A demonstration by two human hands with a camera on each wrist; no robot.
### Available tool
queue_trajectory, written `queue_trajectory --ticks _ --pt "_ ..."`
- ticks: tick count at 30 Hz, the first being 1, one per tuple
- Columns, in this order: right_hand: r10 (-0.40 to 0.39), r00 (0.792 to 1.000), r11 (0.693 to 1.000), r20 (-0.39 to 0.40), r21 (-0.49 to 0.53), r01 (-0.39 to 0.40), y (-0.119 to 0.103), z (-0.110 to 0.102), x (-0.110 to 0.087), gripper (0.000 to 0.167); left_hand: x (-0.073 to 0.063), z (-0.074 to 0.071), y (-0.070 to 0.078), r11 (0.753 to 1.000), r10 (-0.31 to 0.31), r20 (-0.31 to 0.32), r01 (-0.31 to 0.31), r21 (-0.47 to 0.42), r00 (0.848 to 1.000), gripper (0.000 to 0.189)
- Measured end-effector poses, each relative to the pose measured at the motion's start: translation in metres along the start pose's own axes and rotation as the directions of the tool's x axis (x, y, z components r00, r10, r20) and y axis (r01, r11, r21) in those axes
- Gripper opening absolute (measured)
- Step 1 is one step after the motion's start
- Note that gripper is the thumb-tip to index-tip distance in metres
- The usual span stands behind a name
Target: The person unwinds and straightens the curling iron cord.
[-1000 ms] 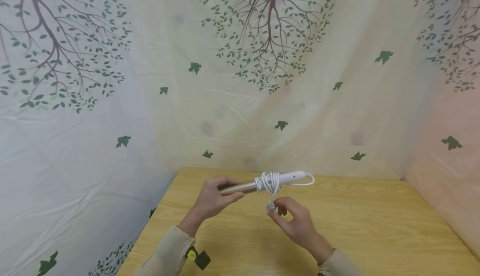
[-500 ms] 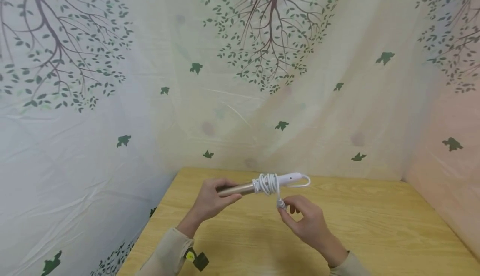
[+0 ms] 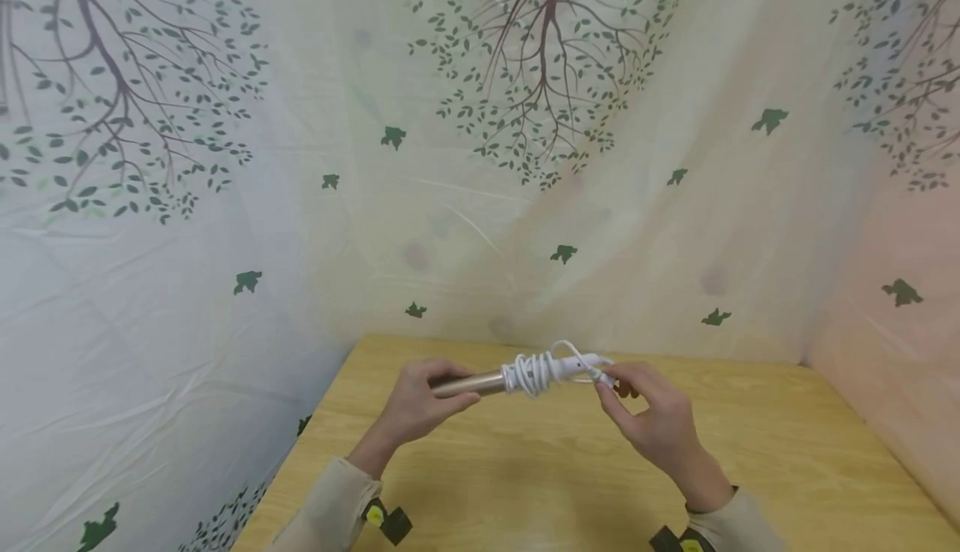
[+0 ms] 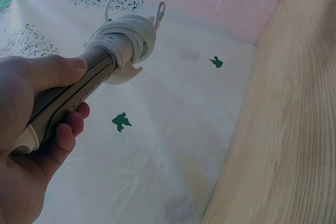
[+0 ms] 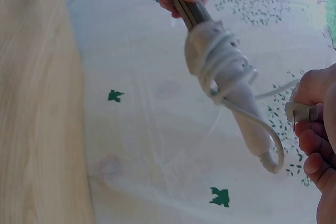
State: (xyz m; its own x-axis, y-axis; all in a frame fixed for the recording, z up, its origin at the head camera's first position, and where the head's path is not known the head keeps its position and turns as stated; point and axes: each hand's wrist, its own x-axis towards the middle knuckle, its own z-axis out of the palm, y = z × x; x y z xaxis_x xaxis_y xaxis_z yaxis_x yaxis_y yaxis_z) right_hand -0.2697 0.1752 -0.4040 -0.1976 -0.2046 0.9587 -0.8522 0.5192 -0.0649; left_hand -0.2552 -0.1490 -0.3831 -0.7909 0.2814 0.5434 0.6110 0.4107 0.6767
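Observation:
My left hand (image 3: 416, 402) grips the gold barrel of a curling iron (image 3: 483, 383), held above the table with its white handle pointing right. In the left wrist view the thumb lies along the barrel and the fingers curl beneath it. A white cord (image 3: 532, 374) is wound in several loops round the iron where barrel and handle meet. The thumb and fingers of my right hand (image 3: 656, 414) pinch the plug (image 5: 300, 112) at the cord's end, beside the handle tip. One metal prong shows in the right wrist view. A loose stretch of cord arches from the loops to the plug.
A light wooden table (image 3: 510, 469) lies under both hands. Pale cloth walls (image 3: 480, 227) printed with trees and green leaves stand behind it and at both sides. Dark straps with square pieces (image 3: 395, 525) sit on the wrists.
My right hand has moved right and up with the plug, from below the loops to beside the handle tip. The cord end now arches above the handle. My left hand stays nearly still.

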Motion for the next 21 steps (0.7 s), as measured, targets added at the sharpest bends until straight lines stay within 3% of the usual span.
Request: queue_trajectory --ticks 4,7,11,14,21 --pt "0.037 0.999 0.999 -0.011 0.0 -0.037 0.012 -0.006 0.003 0.026 -0.002 0.0 0.003 1.0 0.013 0.008 -0.013 -0.009 1.0 0.022" --pt "0.071 0.997 0.997 -0.011 0.004 -0.071 0.02 -0.008 0.002 0.014 -0.003 0.002 -0.005 1.0 0.016 0.021 -0.016 -0.009 1.0 0.022" --pt "0.124 0.992 0.992 -0.005 -0.007 -0.124 0.03 -0.008 -0.002 0.026 -0.003 0.007 -0.022 1.0 0.015 0.044 -0.015 -0.007 0.999 0.024" --pt "0.181 0.983 0.983 0.018 -0.037 -0.18 0.037 -0.008 -0.007 0.027 -0.004 0.008 -0.03 1.0 0.009 0.057 -0.008 -0.009 0.998 0.025" --pt "0.297 0.954 0.954 0.049 -0.061 -0.294 0.053 -0.005 -0.019 0.019 -0.004 0.008 -0.033 0.999 0.038 0.072 -0.036 -0.026 0.997 0.024"
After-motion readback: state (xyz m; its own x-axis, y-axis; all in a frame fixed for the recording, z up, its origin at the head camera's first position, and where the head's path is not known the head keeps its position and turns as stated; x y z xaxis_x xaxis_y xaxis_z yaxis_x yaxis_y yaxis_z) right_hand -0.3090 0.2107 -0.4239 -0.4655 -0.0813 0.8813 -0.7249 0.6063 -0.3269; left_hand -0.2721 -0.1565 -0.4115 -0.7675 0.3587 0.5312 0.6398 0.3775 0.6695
